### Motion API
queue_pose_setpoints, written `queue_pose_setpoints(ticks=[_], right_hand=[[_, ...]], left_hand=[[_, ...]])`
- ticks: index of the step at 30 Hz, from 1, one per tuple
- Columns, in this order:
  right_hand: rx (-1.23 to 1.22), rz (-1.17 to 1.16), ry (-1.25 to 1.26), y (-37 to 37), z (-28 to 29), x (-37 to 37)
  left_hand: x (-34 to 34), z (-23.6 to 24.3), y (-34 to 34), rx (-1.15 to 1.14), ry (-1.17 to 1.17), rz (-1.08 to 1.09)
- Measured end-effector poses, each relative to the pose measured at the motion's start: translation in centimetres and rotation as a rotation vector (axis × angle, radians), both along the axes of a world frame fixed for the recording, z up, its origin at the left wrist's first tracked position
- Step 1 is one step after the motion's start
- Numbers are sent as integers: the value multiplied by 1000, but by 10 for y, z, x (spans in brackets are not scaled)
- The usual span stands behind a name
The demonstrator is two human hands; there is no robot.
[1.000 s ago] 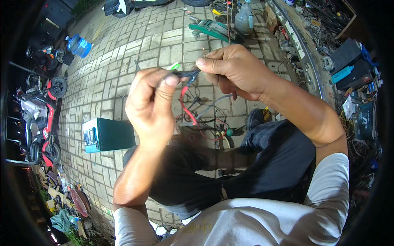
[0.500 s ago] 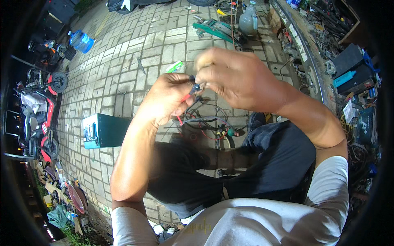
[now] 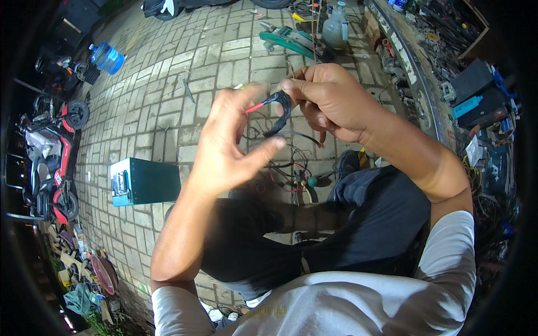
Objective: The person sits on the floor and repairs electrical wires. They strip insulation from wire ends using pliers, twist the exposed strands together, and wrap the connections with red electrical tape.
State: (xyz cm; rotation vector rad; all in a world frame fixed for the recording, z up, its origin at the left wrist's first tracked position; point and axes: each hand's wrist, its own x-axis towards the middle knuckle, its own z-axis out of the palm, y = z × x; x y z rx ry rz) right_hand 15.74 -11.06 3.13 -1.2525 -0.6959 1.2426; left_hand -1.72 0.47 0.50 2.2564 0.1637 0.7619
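My right hand (image 3: 339, 103) is closed, thumb pressed against fingers, on a bent black cable (image 3: 286, 106) that looks wrapped at its upper end. From that end a short red wire (image 3: 255, 107) points toward my left hand (image 3: 221, 148). My left hand stands open around the loop's left side, thumb stretched out and upper fingers blurred. Whether its fingers touch the red wire, I cannot tell. Below both hands, loose black and red cables (image 3: 295, 189) lie on the paving, with a round green piece (image 3: 312, 181) among them.
A dark green box (image 3: 154, 182) sits on the paving to my left. Farther off are a blue water jug (image 3: 107, 57) and a red scooter (image 3: 66, 157). A green metal tool (image 3: 288, 42) and a grey bottle (image 3: 335, 31) lie ahead. Cluttered parts and batteries (image 3: 482, 92) line my right.
My left hand has gone from pinching the cable near the red wire to open with fingers apart. My right hand turned and now grips the black cable, more of which shows between the hands.
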Motion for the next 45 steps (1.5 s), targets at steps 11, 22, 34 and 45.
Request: queue_pose_setpoints(ticks=[11,22,34,45], right_hand=[[-2,-1,64,-6,0,-2],[596,-96,-1138,-9,-13,-5],[110,-34,-267,-1,2,-12],[-64,22,221,-6,0,4]], left_hand=[[13,-5,-3,546,-313,77],[13,3,19,-1012,-8,294],[10,3,23,-1573,185,-77],[8,-4,-2,557,-148,167]])
